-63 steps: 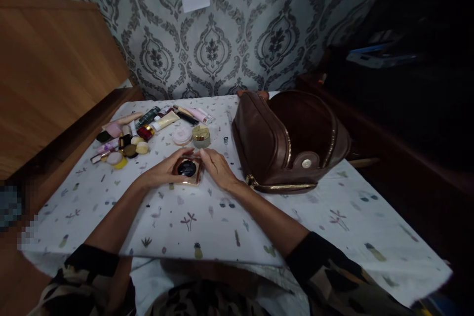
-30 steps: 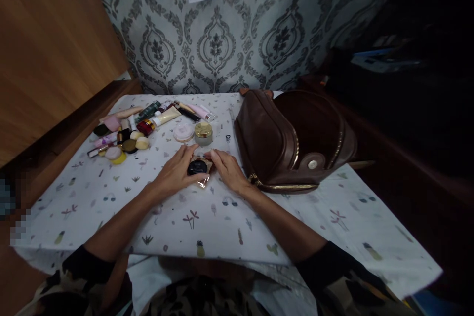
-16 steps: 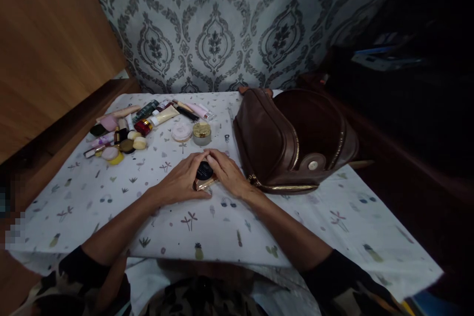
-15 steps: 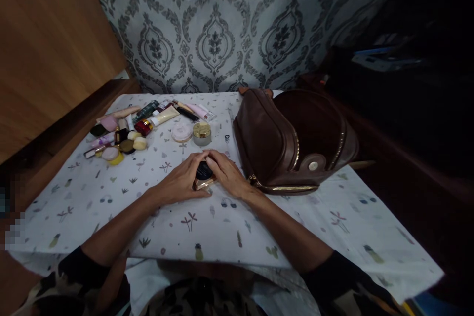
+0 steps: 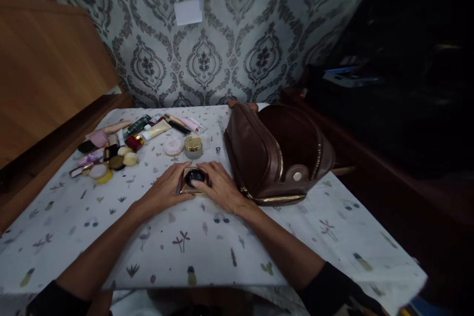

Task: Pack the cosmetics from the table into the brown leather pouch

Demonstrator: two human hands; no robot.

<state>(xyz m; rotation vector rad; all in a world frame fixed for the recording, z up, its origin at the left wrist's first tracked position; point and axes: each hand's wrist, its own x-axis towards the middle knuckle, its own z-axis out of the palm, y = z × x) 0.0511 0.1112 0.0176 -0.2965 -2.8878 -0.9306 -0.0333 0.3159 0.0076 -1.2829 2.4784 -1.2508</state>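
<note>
A shiny rose-gold square case point(image 5: 188, 189) lies on the tablecloth between my hands. On top of it is a small black round jar point(image 5: 194, 176). My left hand point(image 5: 168, 188) curls around the case's left side, thumb along its near edge. From the right, my right hand point(image 5: 219, 185) wraps the jar and case, its thumb pressed against the jar. Just beyond my fingertips stand a frosted jar with a gold lid point(image 5: 193, 147) and a pale pink round compact point(image 5: 174, 146). A brown leather bag point(image 5: 252, 153) with its zip undone stands to the right.
Several tubes, jars and bottles, among them a cream tube point(image 5: 157, 130) and a yellow jar point(image 5: 100, 174), are heaped at the table's back left. A wooden cabinet point(image 5: 55, 59) flanks the left side. Patterned wallpaper point(image 5: 203, 64) rises behind the printed tablecloth point(image 5: 163, 266).
My head view has shifted, so everything sits lower and further left. My hands have drawn a little apart at the fingertips, and my right thumb now rests on the black jar.
</note>
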